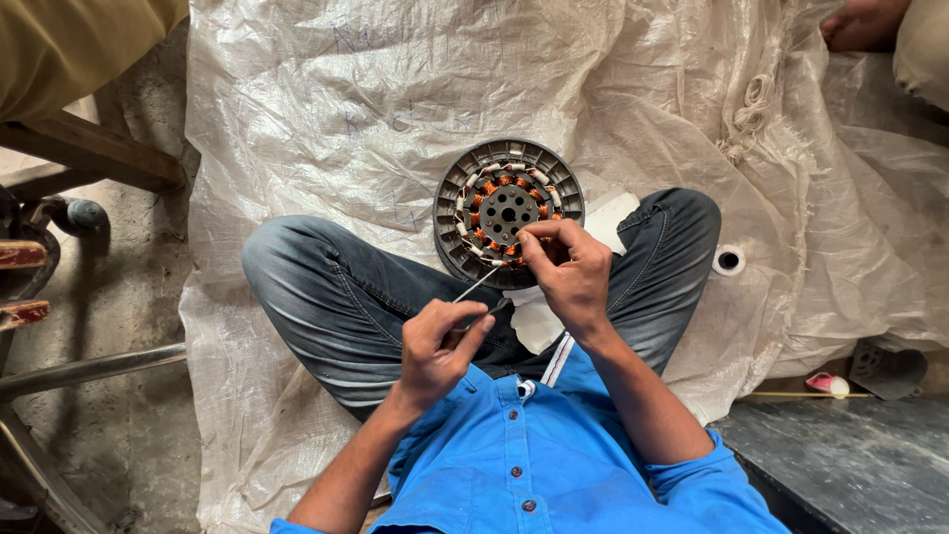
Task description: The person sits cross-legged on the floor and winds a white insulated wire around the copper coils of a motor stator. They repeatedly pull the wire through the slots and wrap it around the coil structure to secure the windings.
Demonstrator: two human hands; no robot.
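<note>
Blue button-up shirt (554,465) fills the bottom of the view, above crossed legs in grey jeans (336,297) on a white woven plastic sheet (326,89). Between the knees rests a round grey motor stator with copper-orange windings (507,211). The right hand (568,267) lies on its near rim, fingertips pinched at the windings. The left hand (435,346), nearer the body, pinches a thin metal tool (474,287) whose long axis slants up-right toward the stator's near edge. A small white roll (729,260) lies beside the right knee.
</note>
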